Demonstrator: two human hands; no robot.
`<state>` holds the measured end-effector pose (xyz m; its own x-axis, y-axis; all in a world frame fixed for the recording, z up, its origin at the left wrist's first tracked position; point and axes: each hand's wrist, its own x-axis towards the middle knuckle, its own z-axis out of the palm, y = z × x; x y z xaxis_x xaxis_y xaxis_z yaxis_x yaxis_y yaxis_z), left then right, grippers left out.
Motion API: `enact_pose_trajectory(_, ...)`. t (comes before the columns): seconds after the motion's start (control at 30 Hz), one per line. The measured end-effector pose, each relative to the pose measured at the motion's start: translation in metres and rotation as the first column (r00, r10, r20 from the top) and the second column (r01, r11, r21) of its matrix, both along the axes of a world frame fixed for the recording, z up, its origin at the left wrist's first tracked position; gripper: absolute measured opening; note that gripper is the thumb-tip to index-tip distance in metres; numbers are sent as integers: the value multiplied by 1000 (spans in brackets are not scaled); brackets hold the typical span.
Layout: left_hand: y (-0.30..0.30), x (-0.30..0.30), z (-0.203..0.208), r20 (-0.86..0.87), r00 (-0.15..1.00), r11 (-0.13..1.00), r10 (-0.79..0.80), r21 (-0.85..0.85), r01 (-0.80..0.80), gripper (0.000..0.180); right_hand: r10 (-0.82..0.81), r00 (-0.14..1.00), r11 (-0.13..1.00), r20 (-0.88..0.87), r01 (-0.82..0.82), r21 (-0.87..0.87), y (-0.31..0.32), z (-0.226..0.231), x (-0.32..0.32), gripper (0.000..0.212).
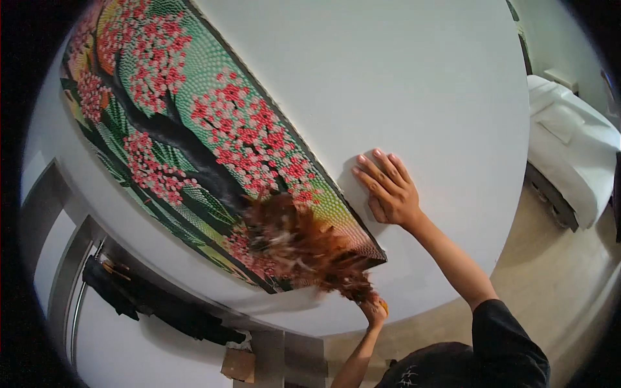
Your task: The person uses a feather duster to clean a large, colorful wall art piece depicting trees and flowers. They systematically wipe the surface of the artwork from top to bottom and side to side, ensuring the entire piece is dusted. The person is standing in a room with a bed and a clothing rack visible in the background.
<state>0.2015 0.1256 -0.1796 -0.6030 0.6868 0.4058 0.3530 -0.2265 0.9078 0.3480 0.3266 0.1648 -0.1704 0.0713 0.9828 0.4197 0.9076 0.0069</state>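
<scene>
The fingers of the left hand are closed around the handle of a duster; those of the right hand are straight and slightly spread, gripping nothing, on the wall just beside the painting. The duster's brown feathers, partly blurred, lie across the painting's lower right end; contact is hard to tell. Farther out, dark clothes hang lower left above a box; a white cover drapes at right above the floor.
</scene>
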Motion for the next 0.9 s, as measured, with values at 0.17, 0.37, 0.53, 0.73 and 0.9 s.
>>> enact_pose_trajectory(0.17, 12, -4, -7, 261, 909, 944, -327, 52, 325, 26, 9, 1000, 1000, 10, -9, 9, 3, -1, 1, 63)
enact_pose_trajectory(0.37, 30, 21, 6, -61, 982, 982, -181, -58, 177, 36, 4, 1000, 1000, 7, -4, 1, 6, 0, 8, 65)
enact_pose_trajectory(0.53, 16, 3, -5, -179, 967, 978, -182, -133, 160, 35, -24, 1000, 998, 4, 24, 50, 12, -5, -1, 64)
enact_pose_trajectory(0.73, 24, 7, 15, 121, 939, 946, -322, 9, 323, 25, 9, 1000, 999, -25, -8, 40, 6, 0, -2, 55)
enact_pose_trajectory(0.9, 32, 15, 57, 211, 899, 923, -383, 56, 380, 34, 13, 999, 999, -31, -12, 45, 8, -1, 2, 58)
